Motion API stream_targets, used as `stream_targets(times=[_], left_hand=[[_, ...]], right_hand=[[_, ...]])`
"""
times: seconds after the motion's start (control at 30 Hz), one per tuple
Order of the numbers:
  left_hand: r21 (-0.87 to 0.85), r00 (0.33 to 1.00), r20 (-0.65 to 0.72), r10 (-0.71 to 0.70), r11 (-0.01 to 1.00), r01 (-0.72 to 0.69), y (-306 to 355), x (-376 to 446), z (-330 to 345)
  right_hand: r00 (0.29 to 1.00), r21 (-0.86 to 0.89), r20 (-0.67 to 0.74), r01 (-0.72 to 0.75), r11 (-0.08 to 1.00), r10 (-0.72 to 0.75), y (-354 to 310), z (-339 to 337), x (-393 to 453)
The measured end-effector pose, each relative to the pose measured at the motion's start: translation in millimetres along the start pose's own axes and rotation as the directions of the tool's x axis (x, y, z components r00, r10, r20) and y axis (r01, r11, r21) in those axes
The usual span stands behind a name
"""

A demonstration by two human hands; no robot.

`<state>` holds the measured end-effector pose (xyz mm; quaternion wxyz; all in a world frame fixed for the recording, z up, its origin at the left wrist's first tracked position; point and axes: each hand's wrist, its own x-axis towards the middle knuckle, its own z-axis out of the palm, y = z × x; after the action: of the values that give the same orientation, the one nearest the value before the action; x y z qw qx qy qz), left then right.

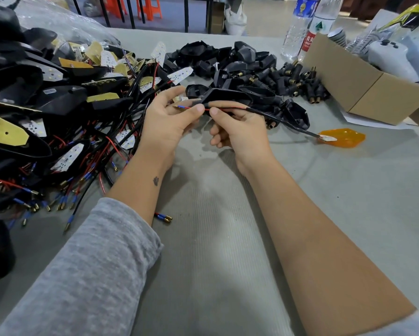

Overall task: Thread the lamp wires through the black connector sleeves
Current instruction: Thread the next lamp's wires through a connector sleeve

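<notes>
Red lamp wire [224, 108] sits dead center, pinched by my left hand [172, 117] and right hand [237, 132], black housing [224, 95] tucked behind. Looks like feeding time; next I'd grab a connector sleeve [298, 71] from the 1 o'clock pile.

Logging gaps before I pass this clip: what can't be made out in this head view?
- Whether the red wire already runs through the black housing: the left hand and right hand cover that stretch.
- What is in the cardboard box: its wall hides the inside and the right edge cuts it off.
- Bottle label text: too small.
- Bottom of the left pile: buried under parts.
</notes>
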<state>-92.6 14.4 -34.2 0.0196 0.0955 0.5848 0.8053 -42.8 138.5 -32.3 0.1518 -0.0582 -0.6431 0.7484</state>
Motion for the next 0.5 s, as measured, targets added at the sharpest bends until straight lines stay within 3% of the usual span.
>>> stream_targets(times=[0.17,0.37,0.5], left_hand=[[-0.274,0.995,0.039,-0.088,0.957,0.096,2.7,1.5,-0.6],[-0.216,0.991,0.117,-0.072,0.972,0.096,1.0,0.5,-2.3],[-0.231,0.997,-0.026,-0.073,0.971,0.065,0.4,2.6,-2.9]], right_hand=[[1.000,0.037,0.005,-0.008,0.999,0.008,-0.8,-0.4,0.0],[1.000,0.058,0.018,-0.017,0.998,0.016,-1.5,-2.9,1.4],[0.996,0.128,-0.056,-0.060,0.990,0.067,-1.3,-2.6,4.6]])
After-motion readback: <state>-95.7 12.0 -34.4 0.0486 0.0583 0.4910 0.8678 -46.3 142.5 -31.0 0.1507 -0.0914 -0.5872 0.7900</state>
